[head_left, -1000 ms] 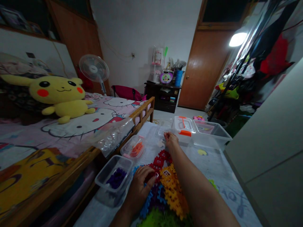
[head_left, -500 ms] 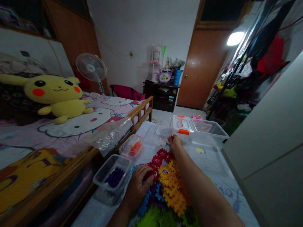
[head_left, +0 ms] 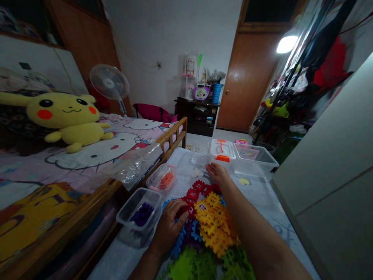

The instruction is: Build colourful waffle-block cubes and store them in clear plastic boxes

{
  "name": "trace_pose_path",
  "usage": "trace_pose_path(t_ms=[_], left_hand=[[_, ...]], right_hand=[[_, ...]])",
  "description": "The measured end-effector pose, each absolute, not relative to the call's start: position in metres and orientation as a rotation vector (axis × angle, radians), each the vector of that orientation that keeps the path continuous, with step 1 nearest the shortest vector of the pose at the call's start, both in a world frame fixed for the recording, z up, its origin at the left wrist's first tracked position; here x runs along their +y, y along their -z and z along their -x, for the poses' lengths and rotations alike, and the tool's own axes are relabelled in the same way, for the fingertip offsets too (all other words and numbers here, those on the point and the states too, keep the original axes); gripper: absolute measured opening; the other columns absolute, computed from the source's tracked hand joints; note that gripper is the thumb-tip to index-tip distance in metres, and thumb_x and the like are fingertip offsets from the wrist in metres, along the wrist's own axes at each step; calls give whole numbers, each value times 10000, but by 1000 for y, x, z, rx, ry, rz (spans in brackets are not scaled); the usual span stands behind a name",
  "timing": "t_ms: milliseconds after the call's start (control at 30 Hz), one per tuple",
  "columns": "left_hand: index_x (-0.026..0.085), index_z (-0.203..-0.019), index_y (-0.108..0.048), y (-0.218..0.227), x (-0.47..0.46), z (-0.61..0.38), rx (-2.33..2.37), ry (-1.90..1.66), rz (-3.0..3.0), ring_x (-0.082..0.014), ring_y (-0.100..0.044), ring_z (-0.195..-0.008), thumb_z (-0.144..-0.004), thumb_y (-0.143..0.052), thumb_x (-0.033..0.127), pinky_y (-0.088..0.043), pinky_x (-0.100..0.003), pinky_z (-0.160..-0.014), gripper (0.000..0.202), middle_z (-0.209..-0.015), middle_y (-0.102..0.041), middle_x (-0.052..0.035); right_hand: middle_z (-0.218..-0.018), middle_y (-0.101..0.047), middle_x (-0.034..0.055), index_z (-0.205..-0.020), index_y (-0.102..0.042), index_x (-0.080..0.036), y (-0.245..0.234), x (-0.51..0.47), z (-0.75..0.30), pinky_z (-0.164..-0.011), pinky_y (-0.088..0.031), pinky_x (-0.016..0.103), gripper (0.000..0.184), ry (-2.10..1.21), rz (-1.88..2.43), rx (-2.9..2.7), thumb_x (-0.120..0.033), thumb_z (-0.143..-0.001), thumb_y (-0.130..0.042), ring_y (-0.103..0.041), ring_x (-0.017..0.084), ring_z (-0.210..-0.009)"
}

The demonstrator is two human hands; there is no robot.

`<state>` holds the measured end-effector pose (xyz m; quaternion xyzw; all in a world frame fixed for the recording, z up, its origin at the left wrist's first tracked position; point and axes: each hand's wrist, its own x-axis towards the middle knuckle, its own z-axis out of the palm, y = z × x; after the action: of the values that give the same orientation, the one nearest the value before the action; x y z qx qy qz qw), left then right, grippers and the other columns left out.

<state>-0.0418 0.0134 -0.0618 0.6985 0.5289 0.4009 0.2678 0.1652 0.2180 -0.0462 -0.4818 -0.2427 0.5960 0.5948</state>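
Observation:
A heap of interlocking plastic pieces (head_left: 208, 223) in red, yellow, blue, purple and green lies on the floor sheet in front of me. My left hand (head_left: 169, 227) rests on its left side, fingers curled over a red piece (head_left: 190, 211). My right hand (head_left: 216, 173) reaches past the far end of the heap beside the red pieces (head_left: 200, 186); it lies flat with fingers stretched out and holds nothing that I can see.
A clear tub with purple pieces (head_left: 140, 213) and a tub with orange pieces (head_left: 162, 179) stand left of the heap. Clear boxes, one with an orange-latched lid (head_left: 222, 151) and one open (head_left: 253, 158), stand beyond. A wooden bed frame (head_left: 171, 138) runs along the left; a wall (head_left: 329, 163) rises on the right.
My right hand has drawn back from near the lidded box toward the red pieces. The left hand stays on the heap. The view has shifted slightly.

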Motion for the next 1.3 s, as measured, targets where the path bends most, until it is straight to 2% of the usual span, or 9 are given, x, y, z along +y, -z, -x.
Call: trace_pose_path(t_ms=[167, 300, 433, 567, 667, 800, 1033, 1133, 1300], left_hand=[[214, -1102, -666, 69, 14, 42, 1554, -1092, -1888, -268, -532, -1205, -902, -506, 447, -428, -463, -1043, 345, -1263, -590, -108], [194, -1136, -655, 75, 16, 41, 1636, -1027, -1926, -290, -506, -1237, -882, -531, 466, -404, -499, -1065, 392, -1307, -556, -129], [206, -1112, -666, 73, 16, 32, 1594, -979, -2019, -299, -490, -1253, -870, -555, 453, -360, -524, -1096, 363, -1274, -587, -114], [214, -1163, -650, 63, 15, 16, 1441, -921, -2095, -298, -487, -1264, -842, -601, 464, -381, -494, -1083, 411, -1317, -568, -123], [219, -1229, -619, 50, 11, 6, 1321, -850, -2144, -293, -466, -1286, -841, -605, 478, -361, -488, -1094, 467, -1356, -544, -122], [225, -1217, -618, 21, 7, 7, 1324, -821, -2237, -275, -469, -1273, -878, -566, 462, -348, -473, -1094, 417, -1349, -549, -107], [182, -1163, -627, -40, 56, 61, 1862, -778, -2310, -319, -466, -1253, -807, -636, 376, -319, -480, -1085, 406, -1279, -572, -142], [193, -1156, -627, -49, 86, 84, 2067, -455, -2188, -307, -537, -1162, -812, -602, 381, -387, -430, -1012, 393, -1184, -623, -137], [168, -934, -682, -38, 112, 102, 2196, -196, -1992, -331, -614, -999, -746, -642, 414, -476, -397, -817, 312, -1075, -663, -166]], right_hand=[[-877, -689, 53, -921, -648, -170, 25, 160, -205, -844, -532, 392, 194, -1376, 1247, -869, -252, -760, -720, -661, 211, -866], [-898, -706, 61, -823, -690, -185, 22, 97, -247, -958, -460, 443, 281, -1250, 1379, -1108, -319, -602, -801, -628, 277, -994], [-1304, -605, 122, -1199, -629, -204, 36, 56, -270, -1066, -368, 474, 576, -907, 1588, -1694, -519, -719, -668, -515, 309, -1241], [-1459, -469, 140, -1386, -479, -194, 48, 58, -262, -1122, -294, 490, 730, -695, 1600, -1997, -577, -774, -582, -407, 304, -1350], [-1476, -451, 130, -1395, -475, -210, 52, 73, -242, -1131, -272, 496, 739, -644, 1562, -2053, -543, -752, -626, -383, 310, -1366], [-1392, -543, 105, -1293, -588, -231, 58, 77, -225, -1123, -291, 472, 649, -678, 1482, -2069, -445, -693, -709, -431, 314, -1320], [-1376, -547, 139, -1295, -598, -207, 51, 53, -242, -1083, -340, 469, 615, -645, 1536, -2244, -463, -741, -672, -478, 317, -1269], [-1377, -547, 140, -1293, -605, -211, 45, 44, -250, -1080, -343, 475, 599, -681, 1532, -2291, -469, -754, -653, -484, 322, -1266], [-1397, -525, 133, -1322, -580, -229, 41, 28, -257, -1081, -346, 476, 627, -707, 1574, -2272, -488, -755, -645, -475, 320, -1276]])
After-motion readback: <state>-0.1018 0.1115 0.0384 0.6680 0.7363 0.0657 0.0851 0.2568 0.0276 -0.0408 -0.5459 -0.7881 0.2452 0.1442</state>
